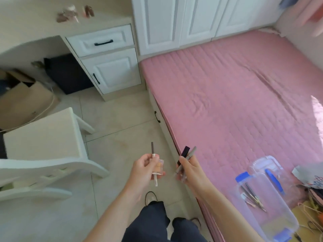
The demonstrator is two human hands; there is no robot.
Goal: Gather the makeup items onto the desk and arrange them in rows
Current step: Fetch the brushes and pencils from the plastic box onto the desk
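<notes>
1. The left grip [142, 170] is curled round a clear compact [158, 167] and a slim pencil [152, 149] together. The pencil, pinched at one spot, could slide out onto the floor [113, 110].
2. The right grip [187, 169] is clamped on a black tube [185, 151] and grey pens [192, 151], loosely fanned. A jolt might spill one.
3. Both bundles jut up out of the grips, well apart from the bench [35, 27] — a few items [67, 14] already lie there.

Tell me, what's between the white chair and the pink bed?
In the head view, only bare tiled floor separates chair and bed; left hand and right hand hold makeup above it.
</notes>
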